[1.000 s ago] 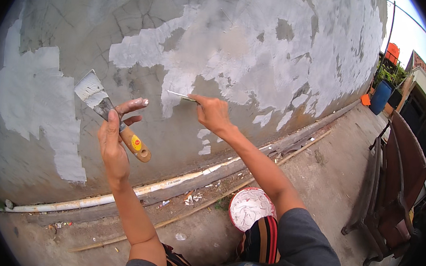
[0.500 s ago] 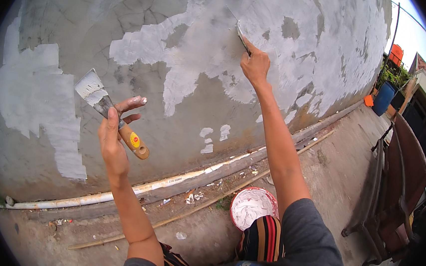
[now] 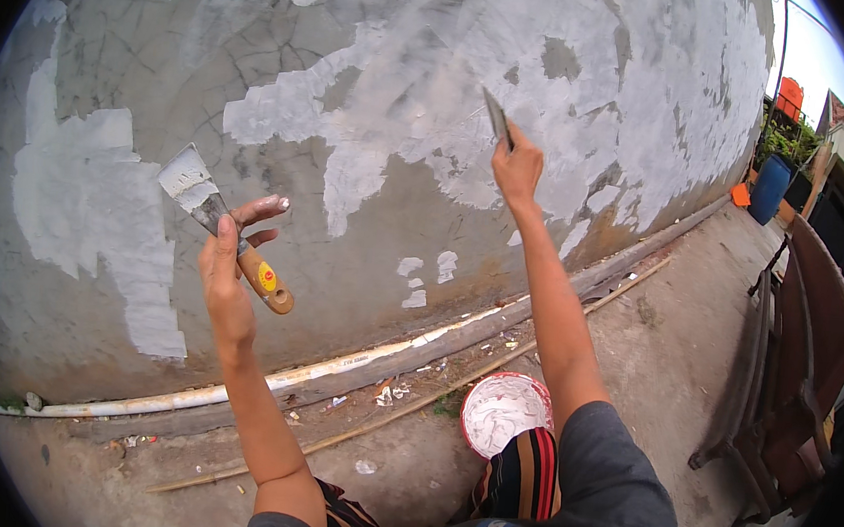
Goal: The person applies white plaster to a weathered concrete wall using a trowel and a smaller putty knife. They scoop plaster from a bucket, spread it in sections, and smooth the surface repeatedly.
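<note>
Wooden-handled scraper: slanted in my left hand, thumb on it, fingers partly spread.
Thin blade: my right hand closed around it, before the patchy wall.
Bucket: white paste inside, beside my knee.

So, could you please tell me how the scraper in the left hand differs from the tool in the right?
The scraper in the left hand turns its broad blade face toward the camera, while the thin tool shows as a narrow sliver. The scraper's wooden handle is largely visible; the thin tool's grip end is hidden in the right hand. Both point up and leftward in the picture, the thin tool more steeply.
</note>
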Motion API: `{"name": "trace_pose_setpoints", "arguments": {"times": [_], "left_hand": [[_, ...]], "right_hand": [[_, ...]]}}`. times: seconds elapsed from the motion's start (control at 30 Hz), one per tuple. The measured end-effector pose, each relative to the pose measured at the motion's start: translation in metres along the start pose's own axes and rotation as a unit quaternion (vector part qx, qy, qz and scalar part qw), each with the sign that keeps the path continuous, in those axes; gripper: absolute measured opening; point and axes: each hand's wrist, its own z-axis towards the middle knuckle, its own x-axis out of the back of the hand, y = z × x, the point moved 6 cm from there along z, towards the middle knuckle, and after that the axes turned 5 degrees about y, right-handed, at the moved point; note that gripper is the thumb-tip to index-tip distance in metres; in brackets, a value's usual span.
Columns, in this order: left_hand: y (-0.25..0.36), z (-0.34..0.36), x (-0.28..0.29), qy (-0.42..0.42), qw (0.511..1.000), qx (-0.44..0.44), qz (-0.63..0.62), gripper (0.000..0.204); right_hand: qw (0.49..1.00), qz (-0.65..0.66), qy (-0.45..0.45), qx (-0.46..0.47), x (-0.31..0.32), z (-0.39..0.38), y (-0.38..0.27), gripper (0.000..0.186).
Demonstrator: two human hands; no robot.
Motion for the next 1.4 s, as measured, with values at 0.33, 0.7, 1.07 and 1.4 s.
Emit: {"name": "trace_pose_setpoints", "arguments": {"times": [0.33, 0.7, 1.07, 1.4], "left_hand": [[-0.015, -0.001, -0.002, -0.015, 1.0, 0.008, -0.014, 0.053], [-0.033, 0.002, 0.006, -0.028, 0.999, 0.024, -0.002, 0.052], [-0.061, -0.002, -0.019, -0.039, 0.998, 0.047, 0.021, 0.054], [-0.049, -0.001, -0.04, -0.054, 0.997, 0.044, 0.01, 0.055]], "right_hand": [[0.999, 0.002, -0.042, 0.026, -0.052, -0.041, -0.051, 0.051], [0.996, 0.037, 0.068, 0.042, 0.008, 0.042, -0.025, 0.033], [0.992, 0.013, -0.012, 0.121, -0.069, -0.023, -0.027, 0.055], [0.995, -0.017, 0.084, 0.058, 0.032, 0.128, 0.072, 0.032]]}}
